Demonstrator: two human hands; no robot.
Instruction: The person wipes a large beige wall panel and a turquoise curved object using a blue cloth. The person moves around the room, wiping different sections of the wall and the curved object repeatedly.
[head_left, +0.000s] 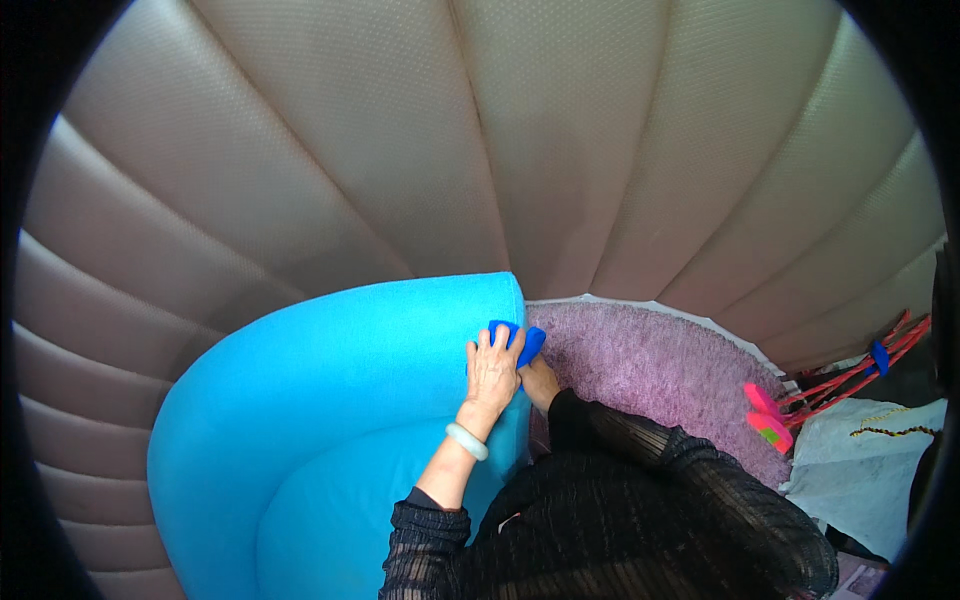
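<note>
A bright blue cloth lies bunched at the end of the turquoise fabric-covered sofa's arm. My left hand, with a pale bangle at the wrist, holds the cloth against the arm; blue shows between and beside its fingers. Just to its right, my right hand reaches in at the arm's end face, close under the cloth. Its fingertips are hidden behind the left hand and the cloth, so its grip is unclear.
A padded, ribbed wall curves around the sofa. Right of the sofa lies a pinkish-purple shaggy carpet. Red cords with pink end pieces hang at the right, above a white sheet.
</note>
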